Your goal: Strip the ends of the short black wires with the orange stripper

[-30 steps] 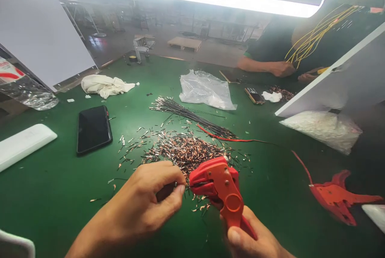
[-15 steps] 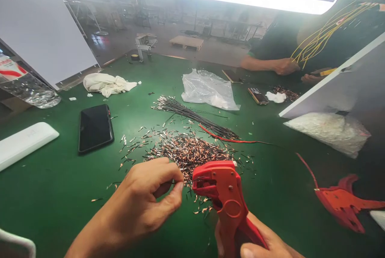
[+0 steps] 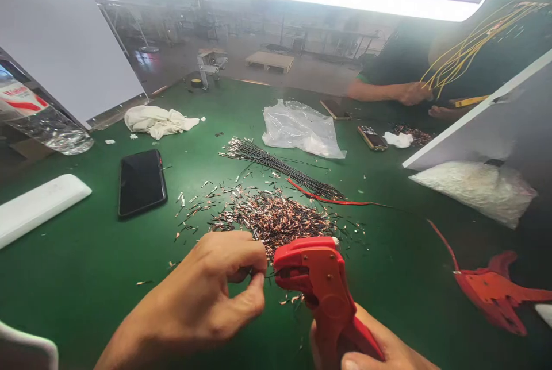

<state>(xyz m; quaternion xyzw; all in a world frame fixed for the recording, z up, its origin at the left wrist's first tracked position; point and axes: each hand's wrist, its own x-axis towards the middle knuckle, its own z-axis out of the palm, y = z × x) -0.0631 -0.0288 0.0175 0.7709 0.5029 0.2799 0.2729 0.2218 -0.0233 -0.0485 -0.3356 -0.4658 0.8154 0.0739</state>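
Observation:
My right hand (image 3: pixel 366 347) is wrapped round the handles of a red wire stripper (image 3: pixel 330 284), its jaws facing left. Thumb and forefinger of my left hand (image 3: pixel 215 289) pinch a thin black wire (image 3: pixel 269 275), whose end reaches the stripper's jaws; most of it is hidden by the fingers. Just beyond both hands lies a heap of stripped wire bits (image 3: pixel 276 215), black and copper-coloured. Behind the heap is a bundle of black wires (image 3: pixel 280 169) with bright tips, and a red strip (image 3: pixel 328 200) runs along its near end.
A second red wire stripper (image 3: pixel 495 286) lies at right, near a bag of white pieces (image 3: pixel 474 189). A black phone (image 3: pixel 142 183), a white case (image 3: pixel 43 206), a cloth (image 3: pixel 157 122) and a bottle (image 3: pixel 47 117) stand left. Beyond the divider, a person's hand (image 3: pixel 414 93) holds yellow wires.
The whole view has shifted slightly. The stripper sits a little lower and to the left against the heap, and my left hand stays close to its jaws, still pinching the wire.

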